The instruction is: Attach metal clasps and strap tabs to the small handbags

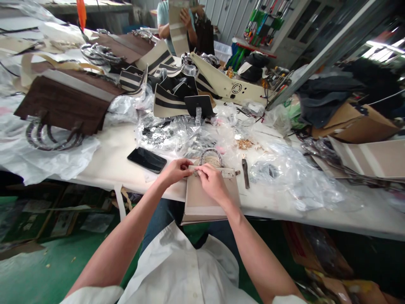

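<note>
Where the beige handbag (210, 198) lies at six o'clock, overhanging the table (110, 158) probably for close reach, your left hand (177, 172) and right hand (212, 181) bunch fingers at its eleven-o'clock corner, though whether either clamps anything cannot be told.

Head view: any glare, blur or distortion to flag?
Head view throughout: glints on the crumpled clear plastic at right; white lights upper right blown out, smeared; wide-angle stretch toward the edges; bare left hand and bare right hand fairly sharp.
</note>
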The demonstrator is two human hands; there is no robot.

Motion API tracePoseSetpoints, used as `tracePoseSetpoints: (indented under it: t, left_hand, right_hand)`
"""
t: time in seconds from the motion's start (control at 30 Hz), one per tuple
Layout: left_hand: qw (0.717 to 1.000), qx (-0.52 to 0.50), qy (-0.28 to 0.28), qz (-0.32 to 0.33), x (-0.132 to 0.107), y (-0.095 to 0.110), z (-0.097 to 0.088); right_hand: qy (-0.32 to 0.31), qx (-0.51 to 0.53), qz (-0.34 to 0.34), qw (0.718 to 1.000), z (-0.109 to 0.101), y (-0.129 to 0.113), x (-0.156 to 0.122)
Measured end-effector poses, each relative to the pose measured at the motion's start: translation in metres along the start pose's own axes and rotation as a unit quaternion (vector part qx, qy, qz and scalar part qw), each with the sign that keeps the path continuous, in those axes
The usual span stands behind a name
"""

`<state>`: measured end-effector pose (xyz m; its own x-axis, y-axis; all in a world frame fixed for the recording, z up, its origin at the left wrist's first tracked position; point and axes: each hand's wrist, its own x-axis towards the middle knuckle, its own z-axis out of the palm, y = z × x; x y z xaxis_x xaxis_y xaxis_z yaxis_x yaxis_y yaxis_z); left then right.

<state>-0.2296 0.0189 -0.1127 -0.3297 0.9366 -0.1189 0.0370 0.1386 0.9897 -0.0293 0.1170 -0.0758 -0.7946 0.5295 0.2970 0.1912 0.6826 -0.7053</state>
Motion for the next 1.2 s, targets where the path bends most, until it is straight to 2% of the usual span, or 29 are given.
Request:
tracePoseSetpoints:
  t: [0.2, 0.4, 0.5, 0.7, 0.87, 1.0, 1.2]
  left_hand:
    - [1.0, -0.002, 0.002, -0.012, 0.001, 0.002, 0.0]
    - [1.0, -0.017, 0.0, -0.012, 0.0, 0.002, 0.0]
    - [1.0, -0.018, 0.0, -0.019, 0.0, 0.004, 0.0]
    - [0.999, -0.016, 0.011, -0.028, 0.002, 0.004, 0.0]
    - [0.999, -0.02, 0.011, -0.029, 0.002, 0.001, 0.0]
    - [0.999, -0.02, 0.009, -0.027, 0.003, -0.003, 0.0]
    - [1.0, -0.014, 0.003, -0.013, 0.003, -0.004, 0.0]
  right_hand:
    - [-0.042, 0.019, 0.015, 0.999, -0.006, -0.002, -0.004]
    - [0.012, 0.012, 0.044, 0.999, -0.008, -0.004, -0.004]
    - [0.042, 0.058, 0.084, 0.994, -0.007, -0.005, -0.003]
    - [0.023, 0.114, 0.134, 0.984, -0.001, 0.007, 0.002]
    - [0.017, 0.093, 0.105, 0.99, 0.003, 0.014, 0.006]
    - [0.023, 0.053, 0.069, 0.996, 0.005, 0.011, 0.007]
    - [0.03, -0.004, 0.055, 0.998, 0.006, 0.007, 0.005]
